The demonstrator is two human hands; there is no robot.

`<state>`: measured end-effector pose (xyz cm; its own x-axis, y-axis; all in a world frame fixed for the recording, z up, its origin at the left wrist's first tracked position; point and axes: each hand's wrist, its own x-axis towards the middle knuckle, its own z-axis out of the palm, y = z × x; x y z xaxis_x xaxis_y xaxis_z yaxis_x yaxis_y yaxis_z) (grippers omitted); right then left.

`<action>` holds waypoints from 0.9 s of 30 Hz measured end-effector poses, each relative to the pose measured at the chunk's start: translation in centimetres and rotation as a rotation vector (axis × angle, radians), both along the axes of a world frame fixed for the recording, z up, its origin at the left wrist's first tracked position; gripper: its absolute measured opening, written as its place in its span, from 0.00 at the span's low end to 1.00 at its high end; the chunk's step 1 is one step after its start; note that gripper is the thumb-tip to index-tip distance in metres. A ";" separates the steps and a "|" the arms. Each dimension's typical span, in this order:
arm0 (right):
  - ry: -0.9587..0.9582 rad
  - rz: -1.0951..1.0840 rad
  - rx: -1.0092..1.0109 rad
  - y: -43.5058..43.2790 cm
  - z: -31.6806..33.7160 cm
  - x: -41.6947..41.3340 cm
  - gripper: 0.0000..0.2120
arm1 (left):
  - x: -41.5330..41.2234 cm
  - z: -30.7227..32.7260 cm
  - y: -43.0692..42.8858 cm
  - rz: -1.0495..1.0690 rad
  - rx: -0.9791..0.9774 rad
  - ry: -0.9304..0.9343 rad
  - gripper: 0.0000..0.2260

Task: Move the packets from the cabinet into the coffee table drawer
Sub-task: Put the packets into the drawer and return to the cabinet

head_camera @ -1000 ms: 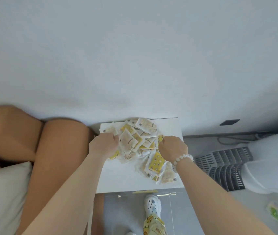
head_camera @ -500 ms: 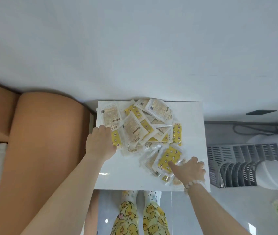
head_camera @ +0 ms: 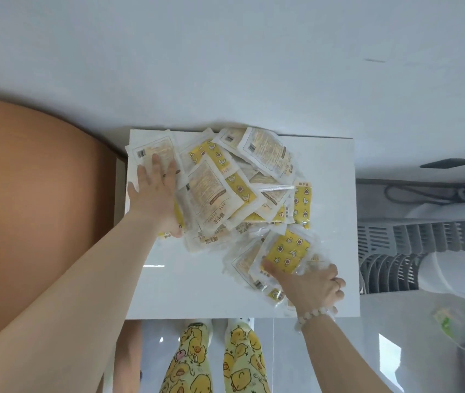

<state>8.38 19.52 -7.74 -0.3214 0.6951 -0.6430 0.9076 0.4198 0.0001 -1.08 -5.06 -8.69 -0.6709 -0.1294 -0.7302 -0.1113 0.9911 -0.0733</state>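
Note:
A loose heap of several yellow-and-white packets (head_camera: 225,191) lies on the white cabinet top (head_camera: 186,282), spread over its far and right parts. My left hand (head_camera: 156,197) lies flat, fingers apart, on the left side of the heap, over a pale packet (head_camera: 154,150) at the far left corner. My right hand (head_camera: 314,287) rests at the near right, its fingers pressing on a yellow star-print packet (head_camera: 289,252) and the clear ones beside it. Neither hand has lifted a packet. No drawer is in view.
A tan rounded sofa arm (head_camera: 35,211) stands to the left of the cabinet. A white fan or heater with a grey grille (head_camera: 412,251) sits on the floor to the right, with cables behind it. My legs in duck-print trousers (head_camera: 211,361) stand at the cabinet's near edge.
Both hands have gone from fists on the heap to flat, spread fingers. The left moved to the far left corner; the right dropped to the near right packets. The view closed in.

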 end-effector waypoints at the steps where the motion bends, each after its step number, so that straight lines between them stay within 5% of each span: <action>1: -0.005 0.007 0.008 0.0 -0.1 -0.1 0.63 | 0.1 -0.2 0.0 0.029 0.039 -0.002 0.64; 15: 0.119 -0.093 0.010 1.1 -0.3 0.2 0.49 | 3.0 -0.1 -0.6 -0.135 0.122 0.183 0.46; 22: 0.150 -0.100 -0.137 2.2 -0.3 0.1 0.21 | 4.3 -0.1 -0.1 -0.048 0.140 0.288 0.32; 27: 0.192 -0.157 -0.256 2.9 0.0 0.3 0.15 | 3.9 0.2 -0.2 -0.014 0.098 0.362 0.27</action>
<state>8.64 22.47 -7.76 -0.3553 0.5697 -0.7411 0.9344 0.2390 -0.2642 2.86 -5.29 -8.47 -0.8891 -0.0595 -0.4539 -0.0992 0.9930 0.0640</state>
